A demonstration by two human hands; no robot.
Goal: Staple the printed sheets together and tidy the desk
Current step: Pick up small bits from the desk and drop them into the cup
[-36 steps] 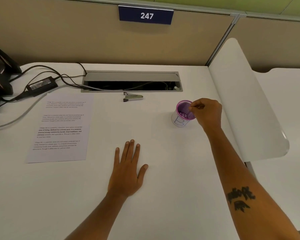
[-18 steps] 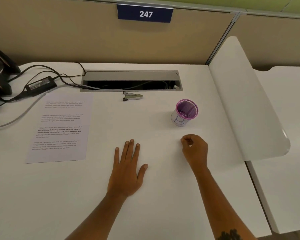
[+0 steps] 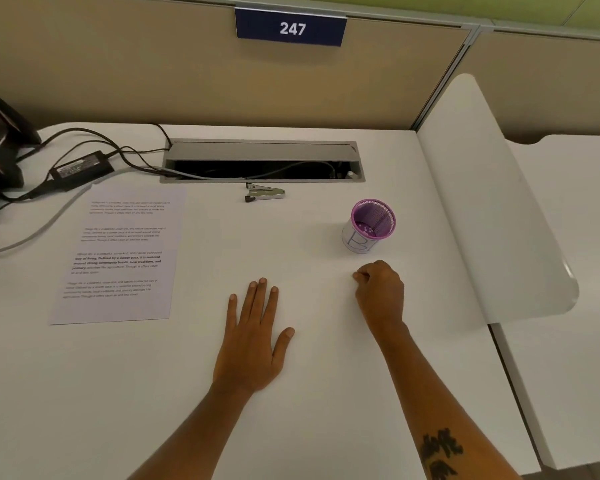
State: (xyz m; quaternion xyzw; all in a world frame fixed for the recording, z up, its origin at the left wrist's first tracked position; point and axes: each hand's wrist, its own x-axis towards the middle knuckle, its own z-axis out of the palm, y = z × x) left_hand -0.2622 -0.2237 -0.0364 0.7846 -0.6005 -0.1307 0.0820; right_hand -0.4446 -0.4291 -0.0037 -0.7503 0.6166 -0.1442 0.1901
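Printed sheets (image 3: 118, 252) are laid flat on the white desk (image 3: 309, 393), well left of the purple mesh cup (image 3: 371, 225). The stapler (image 3: 264, 194) is seen up-left of the cup, by the cable slot (image 3: 262, 161). L hand (image 3: 253, 337) is pressed flat, fingers spread, down-left of the cup. R hand (image 3: 380, 291) is curled just below the cup; whether anything's pinched can't be told.

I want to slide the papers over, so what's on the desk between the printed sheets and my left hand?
Nothing: in the head view, only bare white desk lies between the printed sheets and the left hand.
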